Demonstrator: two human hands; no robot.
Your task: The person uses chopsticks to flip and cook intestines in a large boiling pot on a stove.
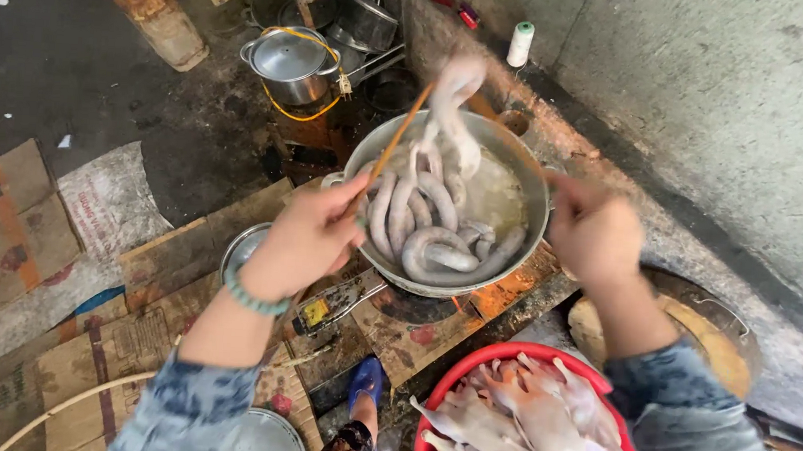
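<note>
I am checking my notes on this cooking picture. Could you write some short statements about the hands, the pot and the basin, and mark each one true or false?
1. The left hand holds chopsticks. True.
2. The chopsticks lift a pale coil above the metal pot. True.
3. The pot is empty. False: it holds pale sausage-like coils in liquid.
4. The right hand holds a knife. False: it is at the pot's right rim, and no knife shows.
5. The red basin holds green vegetables. False: it holds pale raw poultry.

Dull metal pot (525, 173), probably wooden chopsticks (398, 132), glossy red plastic basin (467, 373), rough cardboard (11, 229).
</note>
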